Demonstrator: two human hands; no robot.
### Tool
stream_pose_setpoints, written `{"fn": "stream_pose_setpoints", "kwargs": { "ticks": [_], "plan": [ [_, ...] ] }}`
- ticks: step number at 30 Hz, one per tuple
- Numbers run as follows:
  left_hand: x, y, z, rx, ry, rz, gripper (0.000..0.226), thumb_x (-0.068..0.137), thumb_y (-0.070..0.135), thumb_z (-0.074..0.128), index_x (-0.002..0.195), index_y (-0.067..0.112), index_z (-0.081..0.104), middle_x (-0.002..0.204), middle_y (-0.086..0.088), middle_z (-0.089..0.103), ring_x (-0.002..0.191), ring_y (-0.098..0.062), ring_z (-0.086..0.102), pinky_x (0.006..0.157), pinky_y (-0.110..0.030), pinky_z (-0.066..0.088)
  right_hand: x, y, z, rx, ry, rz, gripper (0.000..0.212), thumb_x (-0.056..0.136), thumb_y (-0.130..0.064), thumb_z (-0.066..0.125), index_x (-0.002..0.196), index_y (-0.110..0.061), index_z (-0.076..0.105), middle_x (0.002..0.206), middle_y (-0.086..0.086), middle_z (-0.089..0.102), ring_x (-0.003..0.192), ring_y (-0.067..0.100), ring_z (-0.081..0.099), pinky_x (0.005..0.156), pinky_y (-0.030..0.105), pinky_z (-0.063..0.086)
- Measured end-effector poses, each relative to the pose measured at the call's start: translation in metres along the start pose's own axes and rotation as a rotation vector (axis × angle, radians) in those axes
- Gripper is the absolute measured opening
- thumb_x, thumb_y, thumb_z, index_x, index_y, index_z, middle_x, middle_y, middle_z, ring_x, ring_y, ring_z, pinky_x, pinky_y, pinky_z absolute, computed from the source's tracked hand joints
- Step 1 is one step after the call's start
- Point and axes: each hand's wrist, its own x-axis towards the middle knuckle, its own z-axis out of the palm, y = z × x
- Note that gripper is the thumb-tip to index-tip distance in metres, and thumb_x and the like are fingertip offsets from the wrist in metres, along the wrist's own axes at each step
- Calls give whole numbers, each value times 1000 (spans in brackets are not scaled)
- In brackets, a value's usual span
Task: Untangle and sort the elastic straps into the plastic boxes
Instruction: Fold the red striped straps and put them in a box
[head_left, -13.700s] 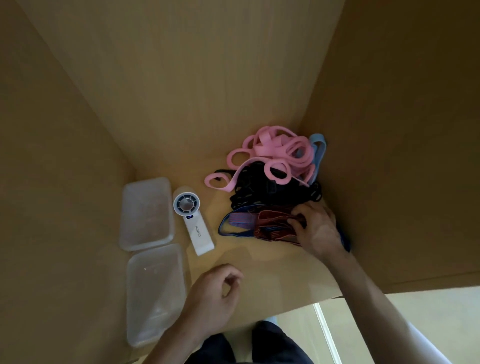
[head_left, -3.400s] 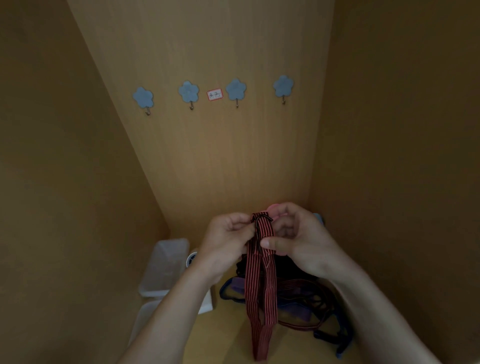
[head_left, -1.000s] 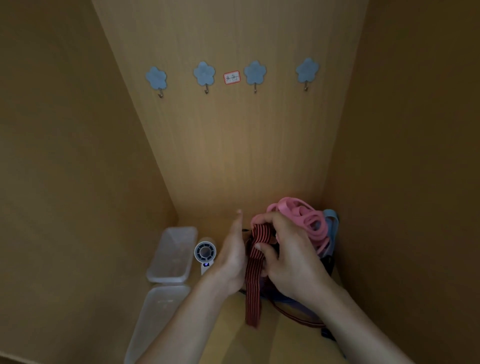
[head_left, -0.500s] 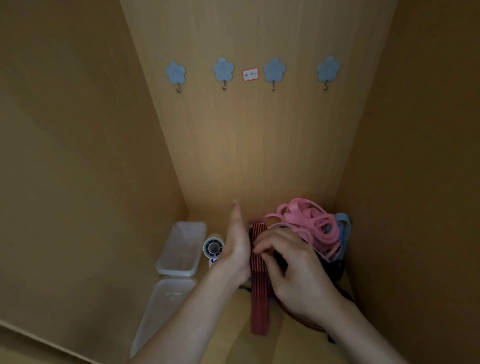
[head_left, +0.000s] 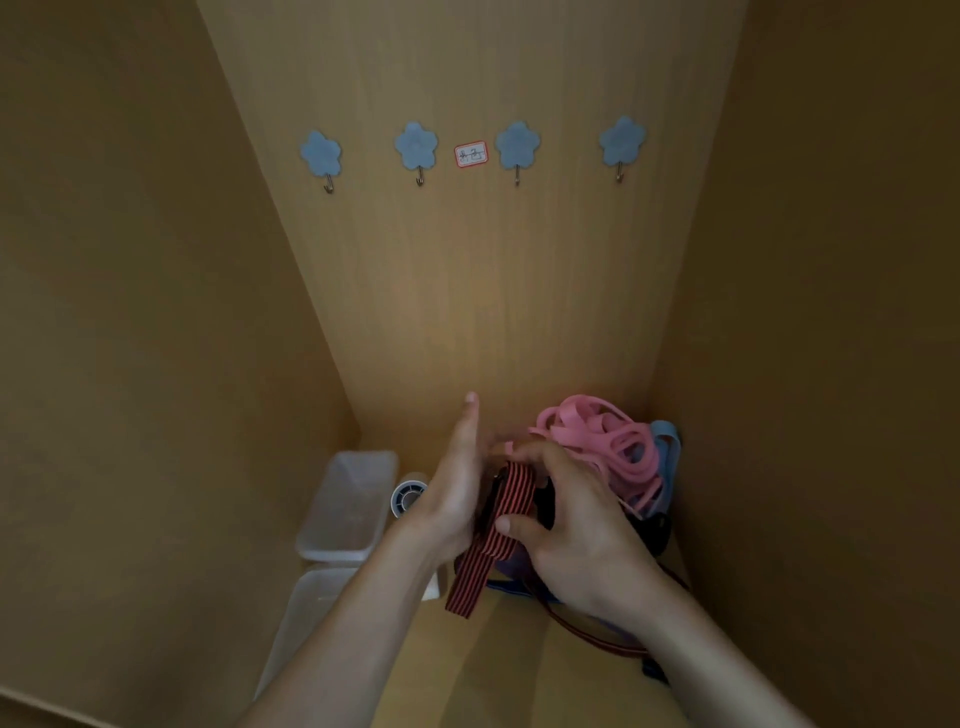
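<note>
A red and black striped strap (head_left: 511, 499) is folded between my hands. My right hand (head_left: 576, 525) grips it, thumb pressed on the stripes and fingers curled over the top. My left hand (head_left: 457, 483) stands flat and upright against the strap's left side, fingers straight. The strap's loose end hangs down to the shelf floor. Behind my right hand lies the tangle: pink straps (head_left: 597, 441), a light blue strap (head_left: 667, 447), black straps (head_left: 654, 535) and a thin red cord (head_left: 587, 629). Two clear plastic boxes (head_left: 348, 504) (head_left: 306, 608) sit at the left.
A small white handheld fan (head_left: 408, 496) lies between the boxes and my left hand. Wooden walls close in on the left, back and right. Several blue flower hooks (head_left: 415, 148) and a small label (head_left: 471, 154) are on the back wall.
My right hand has folded the striped strap shorter against my flat left hand. The hanging end has risen and shortened. The view has shifted slightly.
</note>
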Motion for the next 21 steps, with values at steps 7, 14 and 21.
{"fn": "stream_pose_setpoints", "kwargs": {
  "ticks": [7, 14, 21],
  "plan": [
    [-12, -19, -1, -132, -108, -140, 92, 86, 84, 19, 103, 9, 69, 89, -19, 59, 70, -30, 60, 68, -38, 52, 5, 2, -7, -66, 243, -126, 51, 84, -11, 76, 118, -35, 48, 105, -36, 53, 114, 4, 50, 101, 37, 46],
    [-17, -10, 12, -596, -8, -190, 83, 96, 68, 31, 133, -2, 56, 120, -23, 67, 97, -31, 70, 77, -36, 59, -1, 13, 9, -258, 255, -357, 58, 66, 12, 77, 107, -23, 53, 107, -10, 60, 111, 4, 49, 112, 37, 36],
    [-7, -19, -1, -500, 173, -126, 81, 93, 73, 30, 109, 0, 61, 86, -13, 68, 76, -26, 67, 74, -36, 53, -18, 17, 16, -52, 25, -384, 18, 89, -15, 65, 107, -20, 65, 129, -20, 53, 130, 5, 46, 108, 21, 36]
  ]
}}
